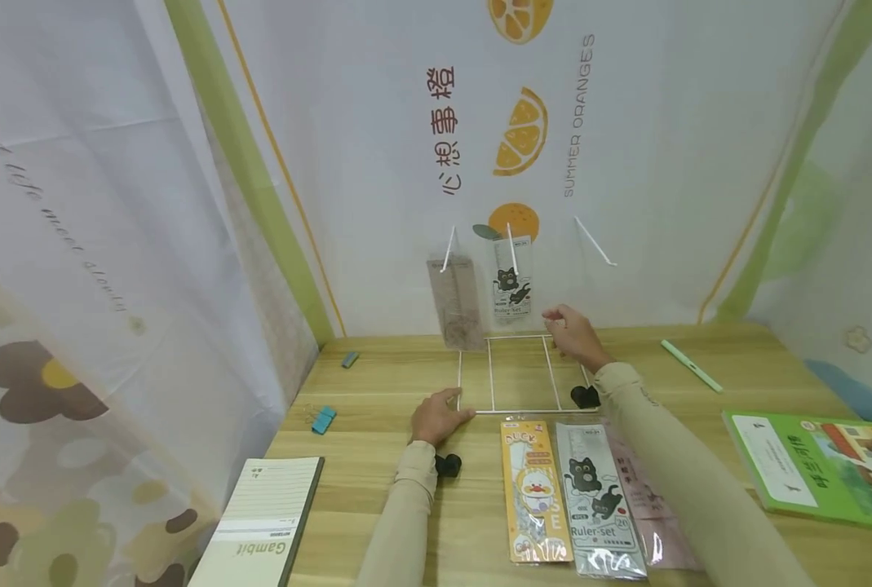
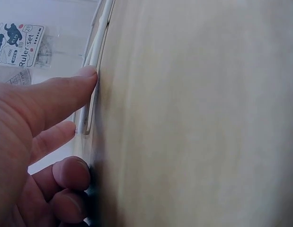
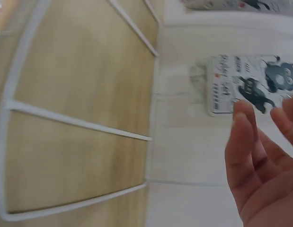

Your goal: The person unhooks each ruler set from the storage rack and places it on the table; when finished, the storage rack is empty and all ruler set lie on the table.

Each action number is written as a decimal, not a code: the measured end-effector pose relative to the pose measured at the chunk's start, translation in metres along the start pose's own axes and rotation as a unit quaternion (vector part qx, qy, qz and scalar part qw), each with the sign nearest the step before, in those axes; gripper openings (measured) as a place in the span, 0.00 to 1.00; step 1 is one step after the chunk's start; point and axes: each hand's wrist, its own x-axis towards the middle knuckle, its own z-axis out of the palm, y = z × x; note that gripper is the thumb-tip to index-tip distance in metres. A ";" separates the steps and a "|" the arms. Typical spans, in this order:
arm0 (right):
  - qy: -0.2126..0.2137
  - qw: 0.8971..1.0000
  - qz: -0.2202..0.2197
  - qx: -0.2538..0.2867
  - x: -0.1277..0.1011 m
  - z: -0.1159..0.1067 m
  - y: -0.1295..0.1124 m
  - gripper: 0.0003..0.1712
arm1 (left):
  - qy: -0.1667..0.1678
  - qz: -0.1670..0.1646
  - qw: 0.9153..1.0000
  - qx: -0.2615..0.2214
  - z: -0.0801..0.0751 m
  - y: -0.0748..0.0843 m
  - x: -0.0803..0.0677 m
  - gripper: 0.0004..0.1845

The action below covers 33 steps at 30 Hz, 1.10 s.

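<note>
- Fingers [image 2: 66,97] of the left hand [image 1: 436,417] lay straight and slightly apart, the forefinger tip touching the near left corner of the white wire rack [image 1: 521,373], with the lower two fingers curled loosely and holding nothing.
- Just nearer than that hand, a small black clip [image 1: 448,465] sat on the desk [image 1: 377,391]; a notebook [image 1: 259,522] lay at the near left edge.
- Three packaged ruler sets lay side by side in front of the rack: a yellow duck pack [image 1: 534,497], a cat pack [image 1: 597,497] and a pink pack [image 1: 652,505].
- The rack's base lay flat on the desk, mid-way back, against the curtain.
- At its far right corner, the right hand [image 1: 571,330] hovered with fingers [image 3: 245,137] relaxed and spread, gripping nothing.
- Beyond, two ruler packs [image 1: 512,281] hung on the rack's upright hooks.
</note>
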 end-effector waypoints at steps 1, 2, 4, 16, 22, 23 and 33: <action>-0.004 1.000 0.003 0.000 0.005 -0.002 -0.005 0.23 | 0.001 0.002 1.000 0.004 0.000 -0.001 0.000 0.30; -0.009 1.000 0.005 0.002 0.011 -0.003 -0.009 0.25 | 0.002 0.003 1.000 0.008 0.000 -0.001 -0.001 0.30; -0.023 0.999 0.013 0.019 0.021 -0.008 -0.018 0.28 | -0.001 0.002 1.000 0.009 -0.002 0.000 -0.002 0.30; -0.054 0.992 0.010 0.109 0.063 -0.021 -0.059 0.35 | -0.003 -0.008 1.000 0.028 -0.001 0.003 -0.001 0.29; -0.058 0.991 0.011 0.118 0.067 -0.017 -0.066 0.37 | 0.006 -0.014 0.999 0.036 0.000 0.004 0.000 0.28; -0.059 0.991 0.011 0.118 0.068 -0.016 -0.066 0.37 | 0.007 -0.013 0.999 0.036 0.000 0.004 0.000 0.28; -0.051 0.991 0.001 0.125 0.068 -0.014 -0.064 0.37 | 0.007 -0.013 1.000 0.026 0.000 0.004 -0.001 0.28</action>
